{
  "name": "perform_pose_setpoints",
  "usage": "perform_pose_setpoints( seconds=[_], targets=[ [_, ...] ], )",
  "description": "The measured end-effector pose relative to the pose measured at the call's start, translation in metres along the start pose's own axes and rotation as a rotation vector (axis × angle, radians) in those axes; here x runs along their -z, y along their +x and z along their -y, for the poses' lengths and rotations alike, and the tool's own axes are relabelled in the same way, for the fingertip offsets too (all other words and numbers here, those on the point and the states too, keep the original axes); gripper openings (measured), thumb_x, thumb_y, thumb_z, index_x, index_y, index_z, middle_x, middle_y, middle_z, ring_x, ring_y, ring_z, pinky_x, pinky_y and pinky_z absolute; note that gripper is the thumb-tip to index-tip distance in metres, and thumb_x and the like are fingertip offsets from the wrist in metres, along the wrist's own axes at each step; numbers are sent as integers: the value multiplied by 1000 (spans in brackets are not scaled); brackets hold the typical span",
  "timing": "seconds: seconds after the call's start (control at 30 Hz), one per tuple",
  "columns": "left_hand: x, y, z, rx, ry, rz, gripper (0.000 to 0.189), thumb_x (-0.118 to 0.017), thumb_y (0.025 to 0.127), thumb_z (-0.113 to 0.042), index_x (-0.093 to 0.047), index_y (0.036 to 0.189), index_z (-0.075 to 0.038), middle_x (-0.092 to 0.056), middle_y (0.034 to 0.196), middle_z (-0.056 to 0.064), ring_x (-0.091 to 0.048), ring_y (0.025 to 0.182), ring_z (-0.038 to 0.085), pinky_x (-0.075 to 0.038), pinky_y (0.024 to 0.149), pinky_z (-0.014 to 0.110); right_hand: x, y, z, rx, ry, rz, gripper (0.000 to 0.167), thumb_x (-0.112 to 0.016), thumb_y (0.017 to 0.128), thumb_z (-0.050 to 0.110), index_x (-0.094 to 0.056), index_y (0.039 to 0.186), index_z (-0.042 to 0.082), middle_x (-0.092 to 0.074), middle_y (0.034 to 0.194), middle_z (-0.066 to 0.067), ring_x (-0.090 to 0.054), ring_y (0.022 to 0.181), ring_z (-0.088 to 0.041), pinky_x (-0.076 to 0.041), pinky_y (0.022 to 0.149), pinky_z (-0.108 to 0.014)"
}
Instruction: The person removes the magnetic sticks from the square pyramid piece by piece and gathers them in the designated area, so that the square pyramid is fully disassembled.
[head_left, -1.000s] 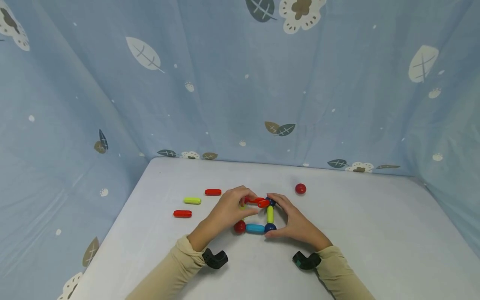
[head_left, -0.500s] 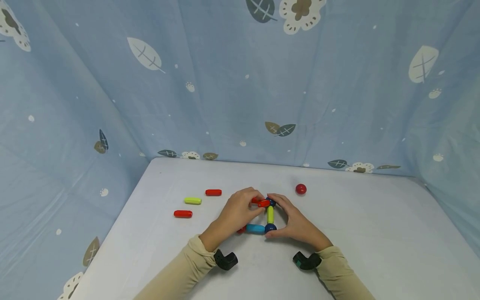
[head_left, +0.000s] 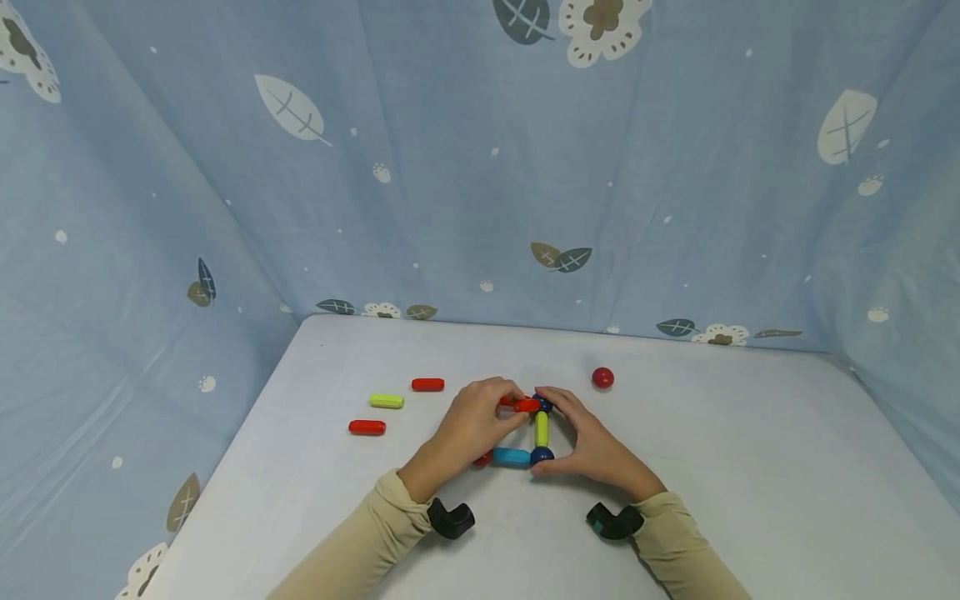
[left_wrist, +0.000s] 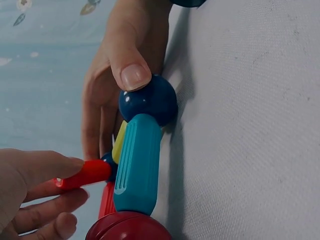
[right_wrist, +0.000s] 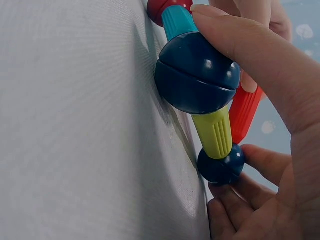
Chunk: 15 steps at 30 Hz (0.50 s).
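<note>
A ball-and-stick building frame lies on the table. Its near side is a light blue stick [head_left: 512, 457] between a red ball [left_wrist: 129, 229], partly behind the left hand in the head view, and a near blue ball [right_wrist: 195, 75]. From there a yellow-green stick [head_left: 542, 430] runs to the far blue ball [right_wrist: 222, 166]. My left hand [head_left: 474, 417] pinches a red stick [left_wrist: 92, 172] that stands up from the far ball. Another red stick [left_wrist: 107, 200] joins the same ball from the left. My right hand [head_left: 596, 446] spans both blue balls, thumb on the near one, fingers around the far one.
Left of the frame lie a red stick [head_left: 427, 384], a yellow-green stick [head_left: 386, 402] and another red stick [head_left: 367, 427]. A loose red ball [head_left: 603, 377] sits behind the right hand. A patterned blue curtain [head_left: 480, 167] encloses the white table [head_left: 750, 467].
My left hand has moved right, onto the upright red stick, and now covers part of the near red ball. The stick has tilted very slightly. My right hand has stayed in place.
</note>
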<state>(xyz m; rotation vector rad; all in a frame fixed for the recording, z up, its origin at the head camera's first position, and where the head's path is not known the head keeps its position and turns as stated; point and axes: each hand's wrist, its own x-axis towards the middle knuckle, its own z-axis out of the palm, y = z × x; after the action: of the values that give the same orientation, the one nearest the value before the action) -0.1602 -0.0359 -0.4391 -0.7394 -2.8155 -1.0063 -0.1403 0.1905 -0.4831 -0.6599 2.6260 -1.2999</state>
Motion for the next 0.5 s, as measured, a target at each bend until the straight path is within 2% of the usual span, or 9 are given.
perform_pose_setpoints(
  seconds=[0.17,0.5],
  targets=[
    [0,0,1,-13,0,-11,18,-82,90,-24,-78,105,-15,-77,97,-3,-65,77,11,-48,67,20,0,0,0,0,-1,0,109,-94,70,50,-39,159,20,-39,162,-3,-35,153,-33,-33,117,-68],
    [1,-1,1,-16,21,-41,17,-80,91,-23,-80,106,-14,-79,102,-1,-70,84,14,-54,73,23,-1,0,-1,8,-3,-3,109,-94,70,50,-38,159,20,-39,163,-3,-35,153,-34,-32,118,-68]
  ],
)
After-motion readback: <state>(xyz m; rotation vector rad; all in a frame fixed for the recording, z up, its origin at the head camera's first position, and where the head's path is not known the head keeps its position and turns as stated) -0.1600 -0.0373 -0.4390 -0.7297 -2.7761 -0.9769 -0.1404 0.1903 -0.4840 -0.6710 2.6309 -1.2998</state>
